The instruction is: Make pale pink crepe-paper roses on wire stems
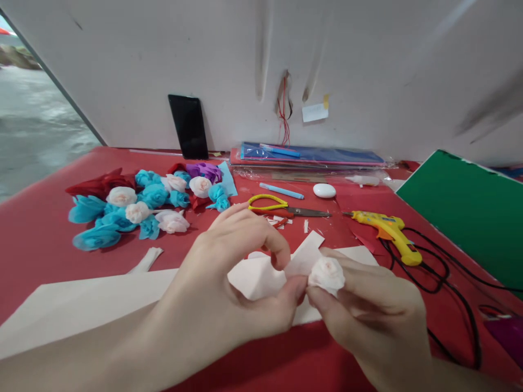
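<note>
In the head view, my right hand [368, 310] holds a small white paper rose [327, 274] between thumb and fingers, its bloom turned up toward me. Close on its left is my left hand [241, 272], with index finger curled and thumb apart from it; the thumb tip reaches the rose's edge. A pale paper strip [306, 253] slants up behind the rose, between the two hands. Under both hands lies a large pale paper sheet [93, 294], partly covered by them. My right fingertips are partly hidden behind the rose.
Blue, white, red and purple paper flowers [153, 196] are heaped at left. Scissors [292, 209] and a yellow glue gun [386, 231] with a looping black cord lie beyond my hands. A green board [466, 212] stands at right; a black phone [188, 128] leans against the wall.
</note>
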Available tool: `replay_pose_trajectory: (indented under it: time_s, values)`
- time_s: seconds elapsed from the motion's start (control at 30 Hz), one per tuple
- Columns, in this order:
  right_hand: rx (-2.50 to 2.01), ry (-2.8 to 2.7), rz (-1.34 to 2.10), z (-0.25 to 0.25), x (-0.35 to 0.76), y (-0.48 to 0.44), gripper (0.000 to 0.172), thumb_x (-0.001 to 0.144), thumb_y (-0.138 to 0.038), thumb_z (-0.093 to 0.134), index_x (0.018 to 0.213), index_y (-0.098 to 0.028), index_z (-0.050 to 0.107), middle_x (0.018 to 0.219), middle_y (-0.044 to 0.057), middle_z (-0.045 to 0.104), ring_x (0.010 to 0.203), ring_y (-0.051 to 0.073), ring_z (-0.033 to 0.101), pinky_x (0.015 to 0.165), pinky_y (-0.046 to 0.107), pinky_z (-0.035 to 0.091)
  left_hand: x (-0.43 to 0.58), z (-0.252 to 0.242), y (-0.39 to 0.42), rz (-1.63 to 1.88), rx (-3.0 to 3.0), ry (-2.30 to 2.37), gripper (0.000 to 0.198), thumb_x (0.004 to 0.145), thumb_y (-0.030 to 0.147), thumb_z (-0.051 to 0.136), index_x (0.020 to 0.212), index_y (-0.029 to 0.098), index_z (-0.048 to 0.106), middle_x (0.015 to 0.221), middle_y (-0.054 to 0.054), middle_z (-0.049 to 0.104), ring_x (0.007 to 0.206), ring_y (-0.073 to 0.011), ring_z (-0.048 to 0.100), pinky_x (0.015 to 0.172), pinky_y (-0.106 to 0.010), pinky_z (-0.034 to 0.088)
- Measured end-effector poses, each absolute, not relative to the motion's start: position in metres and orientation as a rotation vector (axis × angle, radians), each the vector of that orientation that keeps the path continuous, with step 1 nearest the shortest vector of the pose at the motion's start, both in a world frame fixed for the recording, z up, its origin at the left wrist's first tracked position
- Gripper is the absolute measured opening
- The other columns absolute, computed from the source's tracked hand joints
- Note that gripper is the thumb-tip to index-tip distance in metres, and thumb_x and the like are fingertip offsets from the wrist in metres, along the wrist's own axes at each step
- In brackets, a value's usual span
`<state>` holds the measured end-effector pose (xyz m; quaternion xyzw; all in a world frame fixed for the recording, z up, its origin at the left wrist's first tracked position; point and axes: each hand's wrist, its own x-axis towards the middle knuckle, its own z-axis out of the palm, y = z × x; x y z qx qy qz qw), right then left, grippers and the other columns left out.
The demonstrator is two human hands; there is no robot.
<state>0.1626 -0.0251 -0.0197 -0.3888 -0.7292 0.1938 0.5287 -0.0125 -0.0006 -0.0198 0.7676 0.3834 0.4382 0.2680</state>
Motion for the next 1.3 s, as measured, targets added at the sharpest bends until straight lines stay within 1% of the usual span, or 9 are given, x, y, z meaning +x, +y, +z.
replay_pose_trajectory:
  time_s: [0.2, 0.27, 0.37, 0.43, 0.57, 0.67, 0.9, 1.1, 1.3]
  values:
    - [-0.95, -1.678, 0.508, -0.015, 0.163, -0.025, 0.027, 0.072, 0.0, 0.061, 0.057, -0.022, 0.064, 0.049, -0.009, 0.068, 0.041, 0.006, 0.058, 0.041, 0.011, 0.044, -0.014, -0.03, -0.012, 1.222, 2.071, 0.925, 0.009, 0.091, 0.019, 0.06, 0.086, 0.027, 0.06, 0.08, 0.009, 0.068, 0.075, -0.014, 0.061, 0.097, -0.035, 0.048]
    - [-0.983, -1.643, 0.508, -0.015, 0.162, -0.025, 0.027, 0.07, -0.001, 0.062, 0.055, -0.022, 0.065, 0.047, -0.009, 0.066, 0.04, 0.006, 0.057, 0.041, 0.011, 0.045, -0.014, -0.034, -0.014, 1.251, 2.066, 0.911, 0.01, 0.092, 0.018, 0.06, 0.091, 0.028, 0.061, 0.084, 0.01, 0.068, 0.077, -0.0129, 0.062, 0.095, -0.032, 0.048]
    - [-1.035, -1.576, 0.542, -0.017, 0.161, -0.024, 0.028, 0.069, -0.001, 0.061, 0.051, -0.023, 0.065, 0.045, -0.009, 0.065, 0.039, 0.006, 0.056, 0.038, 0.011, 0.041, -0.014, -0.036, -0.015, 1.245, 2.067, 0.921, 0.016, 0.093, 0.016, 0.057, 0.099, 0.029, 0.064, 0.088, 0.01, 0.067, 0.081, -0.0118, 0.063, 0.086, -0.029, 0.05]
    - [-1.06, -1.514, 0.619, -0.019, 0.161, -0.023, 0.031, 0.07, -0.001, 0.062, 0.05, -0.024, 0.068, 0.047, -0.009, 0.068, 0.042, 0.007, 0.061, 0.039, 0.012, 0.043, -0.014, -0.033, -0.014, 1.255, 2.071, 0.939, 0.018, 0.092, 0.015, 0.057, 0.101, 0.03, 0.062, 0.092, 0.01, 0.067, 0.084, -0.0106, 0.064, 0.081, -0.026, 0.05]
    - [-1.076, -1.412, 0.805, -0.023, 0.164, -0.022, 0.031, 0.074, -0.005, 0.073, 0.056, -0.029, 0.079, 0.056, -0.007, 0.076, 0.05, 0.012, 0.071, 0.047, 0.015, 0.054, -0.012, -0.024, -0.012, 1.279, 2.076, 0.982, 0.015, 0.09, 0.016, 0.061, 0.093, 0.031, 0.061, 0.089, 0.012, 0.069, 0.084, -0.0085, 0.067, 0.08, -0.021, 0.05]
    - [-1.067, -1.37, 0.857, -0.024, 0.166, -0.023, 0.033, 0.075, -0.005, 0.074, 0.057, -0.031, 0.082, 0.057, -0.007, 0.078, 0.052, 0.012, 0.072, 0.051, 0.015, 0.056, -0.012, -0.021, -0.012, 1.259, 2.067, 0.98, 0.018, 0.089, 0.013, 0.061, 0.091, 0.031, 0.064, 0.087, 0.012, 0.07, 0.084, -0.0091, 0.068, 0.08, -0.021, 0.053]
    - [-1.007, -1.429, 0.848, -0.02, 0.166, -0.023, 0.033, 0.073, -0.004, 0.075, 0.056, -0.032, 0.08, 0.056, -0.008, 0.076, 0.051, 0.011, 0.068, 0.051, 0.016, 0.054, -0.012, -0.019, -0.011, 1.269, 1.94, 0.924, 0.016, 0.088, 0.013, 0.066, 0.085, 0.029, 0.068, 0.082, 0.014, 0.073, 0.077, -0.0062, 0.068, 0.076, -0.015, 0.054]
    - [-1.057, -1.474, 0.768, -0.027, 0.168, -0.024, 0.03, 0.072, -0.008, 0.074, 0.049, -0.025, 0.068, 0.048, -0.005, 0.06, 0.047, 0.01, 0.053, 0.045, 0.018, 0.046, -0.014, -0.017, -0.012, 1.281, 1.853, 0.915, 0.019, 0.085, 0.011, 0.068, 0.078, 0.028, 0.071, 0.079, 0.013, 0.075, 0.074, -0.0064, 0.069, 0.07, -0.012, 0.055]
    - [-1.054, -1.47, 0.792, -0.025, 0.168, -0.023, 0.029, 0.074, -0.009, 0.074, 0.051, -0.025, 0.067, 0.051, -0.006, 0.064, 0.045, 0.011, 0.056, 0.043, 0.019, 0.046, -0.014, -0.019, -0.011, 1.254, 1.891, 0.894, 0.019, 0.088, 0.012, 0.069, 0.078, 0.028, 0.072, 0.078, 0.012, 0.076, 0.076, -0.0097, 0.069, 0.075, -0.019, 0.055]
